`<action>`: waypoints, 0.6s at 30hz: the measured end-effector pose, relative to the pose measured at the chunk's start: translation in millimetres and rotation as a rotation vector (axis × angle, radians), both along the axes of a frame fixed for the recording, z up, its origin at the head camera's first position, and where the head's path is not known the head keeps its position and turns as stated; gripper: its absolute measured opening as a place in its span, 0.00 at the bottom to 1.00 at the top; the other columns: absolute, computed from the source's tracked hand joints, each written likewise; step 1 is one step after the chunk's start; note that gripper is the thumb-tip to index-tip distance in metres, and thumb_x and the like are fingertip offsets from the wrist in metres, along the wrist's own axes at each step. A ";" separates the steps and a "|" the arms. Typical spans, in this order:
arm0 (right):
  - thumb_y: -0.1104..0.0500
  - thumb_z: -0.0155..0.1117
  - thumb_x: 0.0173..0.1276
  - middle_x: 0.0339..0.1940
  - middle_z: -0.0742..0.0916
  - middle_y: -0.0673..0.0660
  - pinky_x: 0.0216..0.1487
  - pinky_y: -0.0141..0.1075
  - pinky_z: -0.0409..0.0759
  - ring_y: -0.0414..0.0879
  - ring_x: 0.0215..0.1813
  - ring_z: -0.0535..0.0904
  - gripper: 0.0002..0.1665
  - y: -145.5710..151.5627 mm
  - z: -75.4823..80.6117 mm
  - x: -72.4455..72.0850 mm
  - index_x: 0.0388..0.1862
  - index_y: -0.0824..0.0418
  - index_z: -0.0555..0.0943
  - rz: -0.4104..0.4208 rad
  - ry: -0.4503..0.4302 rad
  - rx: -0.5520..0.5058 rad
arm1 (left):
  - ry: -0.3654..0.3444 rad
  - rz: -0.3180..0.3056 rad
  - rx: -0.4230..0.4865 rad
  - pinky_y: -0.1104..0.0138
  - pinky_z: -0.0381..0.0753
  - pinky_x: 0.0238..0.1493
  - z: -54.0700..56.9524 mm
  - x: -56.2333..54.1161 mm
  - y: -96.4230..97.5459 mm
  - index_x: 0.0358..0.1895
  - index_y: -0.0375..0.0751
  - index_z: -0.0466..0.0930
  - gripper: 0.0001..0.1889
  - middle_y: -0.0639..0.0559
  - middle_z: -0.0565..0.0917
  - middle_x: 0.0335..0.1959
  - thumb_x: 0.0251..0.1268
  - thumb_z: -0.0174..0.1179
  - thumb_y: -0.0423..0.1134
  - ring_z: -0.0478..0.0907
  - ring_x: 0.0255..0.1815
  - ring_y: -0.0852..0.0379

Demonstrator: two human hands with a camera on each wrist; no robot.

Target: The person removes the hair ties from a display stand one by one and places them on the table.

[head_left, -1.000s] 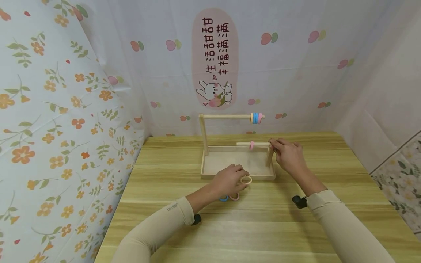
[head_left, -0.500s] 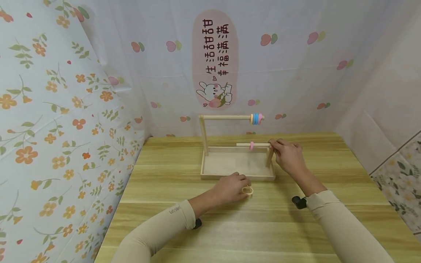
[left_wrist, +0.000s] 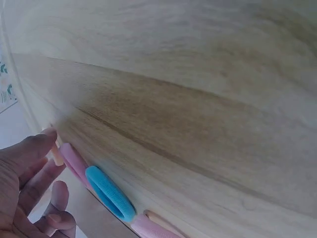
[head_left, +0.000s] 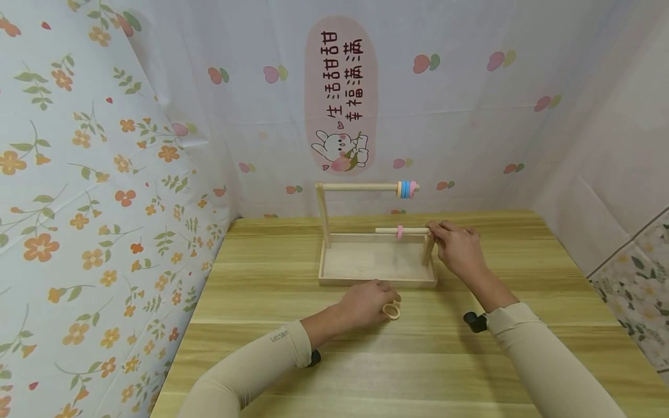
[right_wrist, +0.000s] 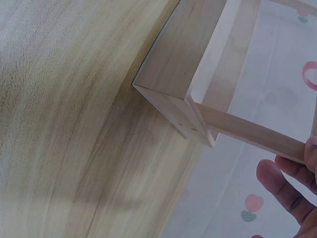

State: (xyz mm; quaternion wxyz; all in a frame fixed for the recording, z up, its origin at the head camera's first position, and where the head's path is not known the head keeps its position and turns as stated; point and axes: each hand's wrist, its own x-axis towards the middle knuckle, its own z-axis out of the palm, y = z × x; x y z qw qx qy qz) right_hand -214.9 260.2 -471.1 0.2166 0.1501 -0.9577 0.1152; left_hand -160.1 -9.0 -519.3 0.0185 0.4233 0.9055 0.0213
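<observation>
My left hand [head_left: 366, 305] pinches a pale yellow hair tie [head_left: 391, 312] between thumb and fingers, low over the table in front of the rack. In the left wrist view, a pink hair tie [left_wrist: 74, 161] lies right beside those fingertips, then a blue hair tie [left_wrist: 110, 193] and another pink one [left_wrist: 153, 227]; in the head view the hand hides them. My right hand [head_left: 461, 249] grips the wooden rack [head_left: 376, 282] at the top of its short post, where the lower rod [head_left: 385, 230] joins. One pink hair tie [head_left: 400, 232] hangs on that rod.
Yellow, blue and pink hair ties [head_left: 405, 189] hang near the free end of the upper rod [head_left: 360, 187]. The rack's shallow tray base rests on the wood-grain table [head_left: 418, 371]. A printed cloth [head_left: 251, 145] stands behind, with another along the left side.
My left hand has come down and towards me with the yellow hair tie, covering the blue and pink ones seen a second ago. The right hand stays on the rack.
</observation>
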 end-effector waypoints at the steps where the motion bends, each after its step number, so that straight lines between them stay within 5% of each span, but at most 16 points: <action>1: 0.61 0.64 0.85 0.49 0.92 0.60 0.59 0.81 0.80 0.65 0.41 0.90 0.11 -0.2 -0.2 0.0 0.60 0.56 0.88 -0.001 0.001 -0.001 | -0.001 -0.001 -0.002 0.68 0.88 0.63 -0.5 0.2 0.1 0.65 0.62 0.88 0.22 0.64 0.91 0.62 0.71 0.78 0.50 0.86 0.65 0.60; 18: 0.60 0.64 0.85 0.50 0.93 0.60 0.60 0.80 0.80 0.65 0.42 0.91 0.12 -0.8 1.6 0.8 0.61 0.56 0.89 -0.004 -0.003 0.005 | -0.023 -0.002 0.009 0.68 0.89 0.57 -0.4 0.6 -0.2 0.68 0.61 0.88 0.24 0.65 0.93 0.59 0.71 0.79 0.48 0.88 0.62 0.60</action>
